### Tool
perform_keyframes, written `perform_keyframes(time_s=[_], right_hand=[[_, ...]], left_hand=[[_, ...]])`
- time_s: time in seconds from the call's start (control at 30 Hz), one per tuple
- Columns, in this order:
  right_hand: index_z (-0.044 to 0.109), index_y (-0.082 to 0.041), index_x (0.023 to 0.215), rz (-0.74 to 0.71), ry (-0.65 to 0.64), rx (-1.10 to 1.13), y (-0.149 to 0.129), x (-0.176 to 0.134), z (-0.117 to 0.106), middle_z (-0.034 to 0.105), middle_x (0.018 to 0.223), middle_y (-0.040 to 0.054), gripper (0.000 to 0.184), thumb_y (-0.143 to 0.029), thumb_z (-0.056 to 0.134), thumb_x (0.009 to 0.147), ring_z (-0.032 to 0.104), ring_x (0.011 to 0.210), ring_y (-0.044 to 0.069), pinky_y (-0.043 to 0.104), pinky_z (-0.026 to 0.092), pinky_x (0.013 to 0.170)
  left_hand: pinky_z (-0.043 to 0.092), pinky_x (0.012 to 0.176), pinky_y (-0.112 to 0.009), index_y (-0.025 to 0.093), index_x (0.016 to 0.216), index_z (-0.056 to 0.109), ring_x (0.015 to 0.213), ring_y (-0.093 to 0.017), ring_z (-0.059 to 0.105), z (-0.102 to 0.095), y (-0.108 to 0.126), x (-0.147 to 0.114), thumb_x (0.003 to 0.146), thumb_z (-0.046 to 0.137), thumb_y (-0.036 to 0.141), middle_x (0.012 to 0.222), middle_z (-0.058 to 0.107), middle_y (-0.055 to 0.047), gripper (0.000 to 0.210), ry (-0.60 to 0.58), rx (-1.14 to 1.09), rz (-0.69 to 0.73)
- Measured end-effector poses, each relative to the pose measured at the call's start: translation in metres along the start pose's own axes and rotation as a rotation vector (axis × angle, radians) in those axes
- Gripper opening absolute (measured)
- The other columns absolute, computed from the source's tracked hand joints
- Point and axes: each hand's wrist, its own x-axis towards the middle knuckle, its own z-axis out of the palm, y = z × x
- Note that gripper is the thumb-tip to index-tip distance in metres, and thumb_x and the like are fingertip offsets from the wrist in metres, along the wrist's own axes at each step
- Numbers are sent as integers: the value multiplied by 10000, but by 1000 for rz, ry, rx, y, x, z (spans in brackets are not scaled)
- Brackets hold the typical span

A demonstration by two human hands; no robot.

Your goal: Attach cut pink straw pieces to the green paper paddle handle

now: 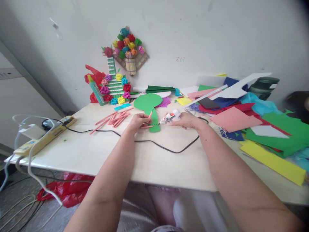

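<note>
A green paper cutout [148, 102] with a round top and a narrow stem lies flat on the table. My left hand [139, 121] is closed at the left side of the stem, pinching a pink paper stick [150, 114] that pokes up past the fingers. Near the stem's lower end another pink piece shows beside the fingertips. My right hand [188, 120] is wrapped round a white glue gun [172, 117], its nozzle pointing left at the stem. A row of small dark dots crosses the stem near that nozzle. Several loose pink paper sticks [118, 118] lie to the left.
A black cord [166, 149] loops across the table in front of my hands. A power strip [45, 137] lies at the left edge. Behind stand a glue bottle [96, 91] and a paper-flower guitar [116, 85]. Coloured sheets [236, 119] pile up on the right.
</note>
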Motion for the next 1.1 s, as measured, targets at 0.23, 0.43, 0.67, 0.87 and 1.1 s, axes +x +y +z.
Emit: perform_keyframes(time_s=[0.23, 0.43, 0.67, 0.87, 1.1], right_hand=[[585, -155, 858, -6, -23, -6, 0, 1, 0, 511, 584, -17, 376, -450, 657, 636, 387, 404, 61, 196, 324, 368], [577, -153, 833, -9, -1, 0, 4, 2, -1, 526, 597, -10, 380, -457, 667, 623, 391, 397, 61, 201, 331, 366], [535, -154, 665, -8, -23, -18, 0, 1, 1, 471, 465, -30, 341, -474, 652, 644, 408, 392, 65, 189, 331, 380], [564, -138, 711, 7, -33, 8, 2, 3, 3, 553, 558, 13, 392, -518, 638, 648, 435, 399, 64, 183, 327, 354], [570, -135, 729, 36, 29, -18, -7, -3, 1, 512, 516, -3, 354, -462, 672, 640, 437, 400, 71, 185, 354, 366]], left_hand=[[412, 493, -212, 130, 718, 607, 625, -144, 606, 1, 0, 1, 520, 746, 309, 703, 659, -59, 301, 5, -5, 3], [422, 505, -220, 134, 730, 614, 629, -145, 608, 0, -1, 1, 516, 752, 327, 715, 662, -60, 319, 4, 8, 2], [425, 502, -218, 134, 713, 608, 629, -146, 609, 0, 0, 0, 519, 745, 309, 712, 662, -58, 295, 16, 2, -9], [429, 504, -220, 130, 729, 611, 622, -145, 610, 0, 0, 0, 519, 751, 312, 715, 662, -63, 312, 7, -4, -7], [429, 506, -223, 131, 730, 615, 625, -148, 611, 0, 0, 1, 511, 758, 320, 719, 667, -65, 323, 8, 4, -10]])
